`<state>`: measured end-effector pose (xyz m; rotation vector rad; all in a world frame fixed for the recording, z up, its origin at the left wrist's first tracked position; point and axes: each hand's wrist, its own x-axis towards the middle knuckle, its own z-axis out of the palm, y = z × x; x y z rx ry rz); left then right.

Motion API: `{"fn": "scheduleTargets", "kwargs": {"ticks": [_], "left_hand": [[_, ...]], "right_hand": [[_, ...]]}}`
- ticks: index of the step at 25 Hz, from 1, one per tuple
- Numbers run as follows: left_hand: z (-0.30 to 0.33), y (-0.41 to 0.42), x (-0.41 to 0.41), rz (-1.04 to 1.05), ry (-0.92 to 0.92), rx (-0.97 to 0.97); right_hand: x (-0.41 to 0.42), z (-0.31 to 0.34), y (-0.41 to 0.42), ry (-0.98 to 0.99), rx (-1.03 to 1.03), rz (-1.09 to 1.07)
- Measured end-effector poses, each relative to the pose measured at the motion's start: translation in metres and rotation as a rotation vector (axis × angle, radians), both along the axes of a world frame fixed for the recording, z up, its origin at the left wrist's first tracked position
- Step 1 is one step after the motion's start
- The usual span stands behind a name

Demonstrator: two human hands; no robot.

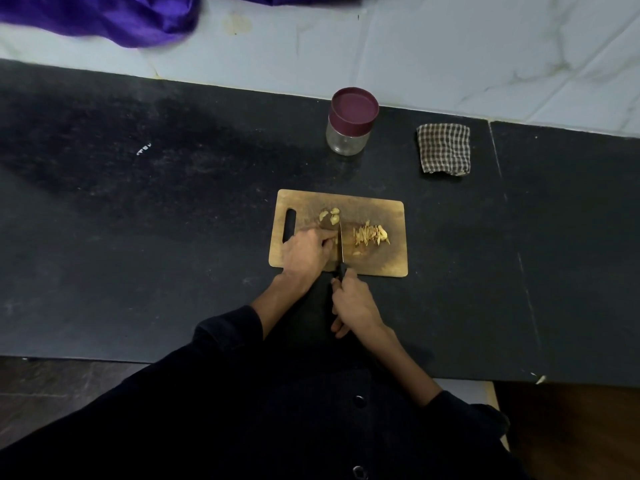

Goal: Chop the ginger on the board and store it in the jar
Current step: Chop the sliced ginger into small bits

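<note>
A wooden cutting board (381, 209) lies on the black counter. On its right part sits a pile of chopped ginger strips (370, 235). A few larger ginger pieces (329, 215) lie near the board's middle. My left hand (306, 252) holds down ginger on the board with curled fingers, right beside the blade. My right hand (353, 303) grips the black handle of a knife (340, 244), whose blade points away from me across the board. A glass jar (348, 138) with a maroon lid on it stands behind the board.
A folded checked cloth (444, 148) lies at the back right of the black counter (138, 220). Purple fabric (104, 15) drapes over the white tiled surface at the far left. The counter's front edge runs just below my arms.
</note>
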<state>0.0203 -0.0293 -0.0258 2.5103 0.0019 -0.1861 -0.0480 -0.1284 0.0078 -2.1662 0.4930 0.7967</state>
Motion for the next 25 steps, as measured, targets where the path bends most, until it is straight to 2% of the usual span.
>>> {"fn": "scheduleTargets", "kwargs": {"ticks": [12,17,22,25], "left_hand": [[-0.003,0.001,0.002,0.000,0.029,-0.009],[-0.001,0.002,0.001,-0.016,0.013,0.007],[0.001,0.002,0.001,-0.135,-0.027,0.189],[0.002,0.003,0.002,-0.161,-0.023,0.211]], "right_hand": [[-0.005,0.004,-0.001,0.093,0.003,-0.032],[-0.012,-0.006,-0.008,0.026,0.082,-0.106],[-0.010,-0.014,-0.004,-0.099,-0.204,0.093],[-0.010,-0.014,-0.004,-0.122,-0.242,0.121]]}}
